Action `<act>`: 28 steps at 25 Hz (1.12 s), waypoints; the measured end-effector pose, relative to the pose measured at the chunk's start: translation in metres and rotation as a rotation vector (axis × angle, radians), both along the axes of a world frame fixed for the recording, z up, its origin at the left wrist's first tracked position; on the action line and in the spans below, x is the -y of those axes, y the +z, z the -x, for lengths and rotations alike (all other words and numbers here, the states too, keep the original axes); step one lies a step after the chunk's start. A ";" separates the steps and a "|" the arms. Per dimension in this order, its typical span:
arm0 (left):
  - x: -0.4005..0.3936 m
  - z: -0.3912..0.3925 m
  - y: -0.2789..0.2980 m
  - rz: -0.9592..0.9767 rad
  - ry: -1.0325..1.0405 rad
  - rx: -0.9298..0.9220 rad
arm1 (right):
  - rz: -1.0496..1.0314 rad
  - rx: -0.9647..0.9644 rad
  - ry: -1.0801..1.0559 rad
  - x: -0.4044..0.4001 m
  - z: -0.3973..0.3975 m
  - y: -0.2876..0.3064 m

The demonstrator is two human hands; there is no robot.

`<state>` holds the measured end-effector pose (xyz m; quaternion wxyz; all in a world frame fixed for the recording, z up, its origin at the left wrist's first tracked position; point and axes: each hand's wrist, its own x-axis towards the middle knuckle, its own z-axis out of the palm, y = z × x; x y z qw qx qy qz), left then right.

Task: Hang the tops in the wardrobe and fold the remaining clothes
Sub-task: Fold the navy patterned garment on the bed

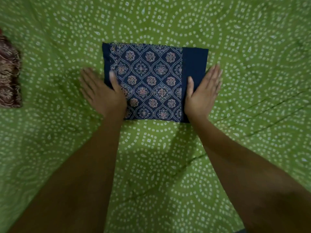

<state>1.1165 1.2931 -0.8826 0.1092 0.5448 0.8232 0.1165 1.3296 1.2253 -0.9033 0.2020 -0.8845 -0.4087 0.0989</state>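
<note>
A navy blue garment (151, 81) with a pale floral lattice print lies folded into a flat rectangle on the green bedsheet (168, 157). A plain navy band runs down its right side. My left hand (102, 91) rests flat at the rectangle's left edge, its thumb lying on the cloth and its fingers on the sheet. At the right edge is my right hand (203, 91), flat with the thumb on the navy band and the fingers spread along the side. Neither hand grips the cloth.
A second folded cloth (9, 78), dark red-brown with a pale pattern, lies at the far left edge of the view. The green sheet with white dotted rings covers the whole surface around the garment.
</note>
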 end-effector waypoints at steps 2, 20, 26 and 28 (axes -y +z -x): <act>0.038 0.005 0.010 0.026 0.044 0.045 | 0.013 -0.081 -0.006 0.023 0.008 0.005; 0.161 -0.022 0.282 0.346 -0.265 0.675 | -0.029 -0.519 -0.152 0.196 -0.036 0.311; 0.250 -0.076 0.394 0.708 -0.137 1.183 | -0.087 -0.326 -0.015 0.253 -0.080 0.527; 0.277 -0.117 0.428 0.898 -0.150 1.457 | -0.103 -0.275 0.040 0.266 -0.106 0.597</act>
